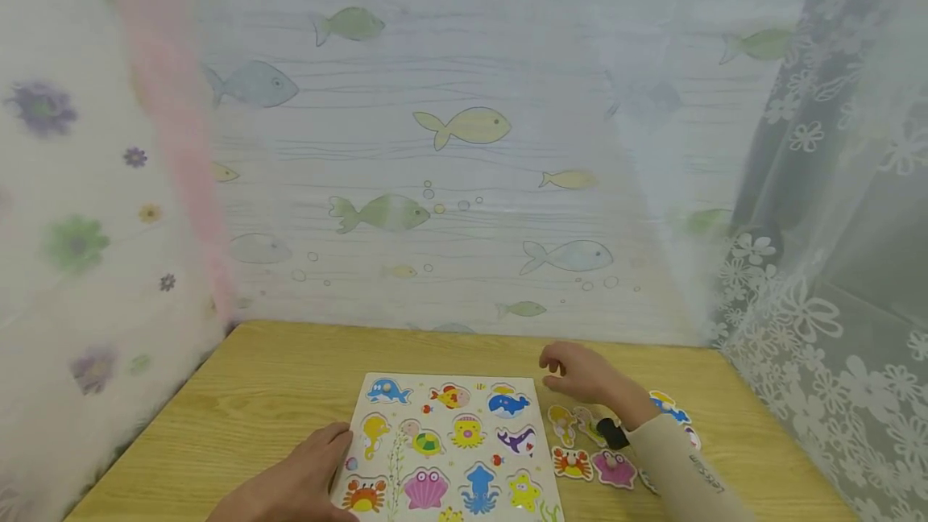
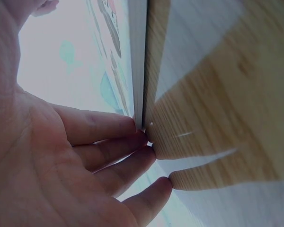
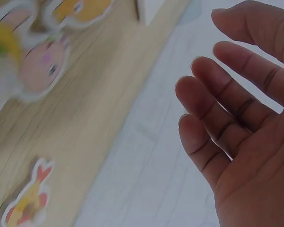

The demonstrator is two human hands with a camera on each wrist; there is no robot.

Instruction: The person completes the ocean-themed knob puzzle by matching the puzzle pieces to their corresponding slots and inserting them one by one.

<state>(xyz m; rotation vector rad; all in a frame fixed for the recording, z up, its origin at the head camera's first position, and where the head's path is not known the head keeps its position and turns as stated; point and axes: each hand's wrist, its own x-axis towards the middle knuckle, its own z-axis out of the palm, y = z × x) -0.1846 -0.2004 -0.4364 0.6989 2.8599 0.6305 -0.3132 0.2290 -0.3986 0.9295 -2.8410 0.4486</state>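
Observation:
A pale puzzle board [image 1: 391, 457] printed with sea animals lies on the table. My left hand [image 1: 300, 478] rests at its left side, and in the left wrist view the fingertips [image 2: 128, 125] touch the board's edge [image 2: 137, 61]. A blue dolphin piece [image 1: 387, 389] with a knob sits in the top left slot. Just beyond the board's right side, my right hand [image 1: 580, 369] hovers with loosely bent fingers and holds nothing. Below it lie a seahorse piece [image 1: 561, 423], a turtle piece [image 3: 42, 66], a crab piece [image 1: 573, 464] and a pink shell piece [image 1: 613, 467].
More loose pieces, among them a blue whale piece [image 1: 669, 407] and a small yellow and red fish piece [image 3: 28, 203], lie right of the board, partly behind the right forearm. A fish-patterned curtain [image 1: 464, 208] hangs behind the wooden table [image 1: 268, 377].

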